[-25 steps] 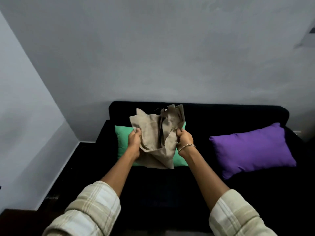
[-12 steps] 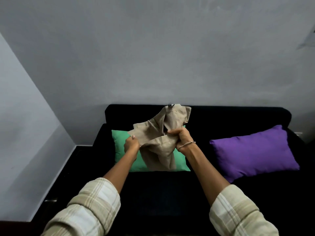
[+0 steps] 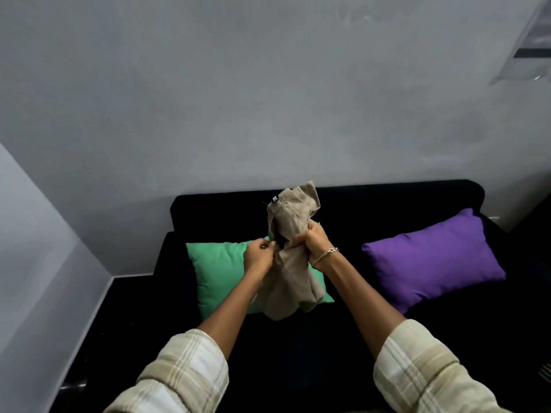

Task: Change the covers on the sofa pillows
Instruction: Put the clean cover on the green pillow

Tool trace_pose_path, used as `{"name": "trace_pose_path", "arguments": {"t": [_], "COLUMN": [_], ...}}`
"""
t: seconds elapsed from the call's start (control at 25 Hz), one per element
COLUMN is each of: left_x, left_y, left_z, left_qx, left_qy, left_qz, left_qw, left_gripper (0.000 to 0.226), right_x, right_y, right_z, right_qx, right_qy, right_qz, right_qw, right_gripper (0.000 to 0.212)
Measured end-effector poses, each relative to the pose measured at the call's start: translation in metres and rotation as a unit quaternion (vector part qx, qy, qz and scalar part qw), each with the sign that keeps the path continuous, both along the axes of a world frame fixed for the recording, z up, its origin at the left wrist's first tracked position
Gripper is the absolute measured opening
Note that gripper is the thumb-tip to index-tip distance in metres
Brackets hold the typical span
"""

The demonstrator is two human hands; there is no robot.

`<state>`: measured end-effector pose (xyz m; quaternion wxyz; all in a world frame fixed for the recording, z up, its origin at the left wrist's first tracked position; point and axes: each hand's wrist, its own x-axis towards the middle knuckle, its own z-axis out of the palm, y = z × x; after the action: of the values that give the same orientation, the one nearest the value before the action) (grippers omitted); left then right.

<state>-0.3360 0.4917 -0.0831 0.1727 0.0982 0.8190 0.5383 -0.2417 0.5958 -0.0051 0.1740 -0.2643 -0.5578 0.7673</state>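
Beige pillow cover [image 3: 290, 263] hung bunched over the green pillow [image 3: 217, 269]; our right hand [image 3: 310, 241] clenched its middle, our left hand [image 3: 258, 256] pinched an edge. Finding its opening first seemed wisest.

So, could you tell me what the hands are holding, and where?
The beige pillow cover: the right hand grips its bunched middle, and the left hand pinches the fabric beside it.

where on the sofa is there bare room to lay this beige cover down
Bare sofa seat between the green pillow and the purple pillow, and the front strip nearer you. Crowded over the green pillow, where the beige cover hangs.
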Motion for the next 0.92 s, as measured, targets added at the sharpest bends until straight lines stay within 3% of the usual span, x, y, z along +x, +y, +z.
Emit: {"name": "trace_pose_path", "arguments": {"t": [0.08,0.16,0.32,0.4,0.44,0.48,0.56,0.64,0.72,0.76,0.92], "left_x": [-0.017,-0.018,-0.009,-0.006,-0.007,-0.009,-0.015,-0.021,-0.024,-0.026,-0.041], "left_y": [0.001,0.002,0.010,0.013,0.014,0.014,0.014,0.012,0.006,0.003,-0.010], "left_z": [-0.018,-0.006,0.036,0.050,0.053,0.057,0.054,0.051,0.049,0.048,0.042], "left_qx": [0.066,0.093,0.081,0.128,0.132,0.112,-0.024,-0.202,-0.306,-0.337,-0.365], "left_qy": [-0.114,-0.129,0.013,0.095,0.140,0.182,0.247,0.263,0.255,0.261,0.290], "left_qz": [0.059,0.094,0.118,0.033,-0.038,-0.115,-0.214,-0.200,-0.134,-0.098,-0.036], "left_qw": [0.990,0.983,0.990,0.987,0.981,0.970,0.945,0.922,0.907,0.899,0.884], "left_gripper": [0.023,0.026,0.018,0.004,0.007,0.011,0.015,0.014,0.006,0.015,0.021], "right_x": [0.002,0.005,0.015,0.023,0.027,0.031,0.037,0.042,0.047,0.051,0.071], "right_y": [0.006,0.016,0.045,0.060,0.065,0.068,0.073,0.078,0.085,0.089,0.121], "right_z": [-0.006,-0.014,-0.026,-0.031,-0.032,-0.031,-0.029,-0.026,-0.027,-0.029,-0.051], "right_qx": [0.053,0.128,0.268,0.328,0.349,0.372,0.432,0.465,0.461,0.444,0.316], "right_qy": [-0.029,-0.079,-0.230,-0.310,-0.338,-0.366,-0.404,-0.413,-0.398,-0.387,-0.360], "right_qz": [-0.009,-0.044,-0.159,-0.174,-0.174,-0.167,-0.144,-0.142,-0.166,-0.184,-0.254], "right_qw": [0.998,0.988,0.922,0.875,0.857,0.837,0.793,0.770,0.775,0.787,0.840], "right_gripper": [0.054,0.044,0.021,0.016,0.020,0.024,0.027,0.026,0.025,0.026,0.027]}}
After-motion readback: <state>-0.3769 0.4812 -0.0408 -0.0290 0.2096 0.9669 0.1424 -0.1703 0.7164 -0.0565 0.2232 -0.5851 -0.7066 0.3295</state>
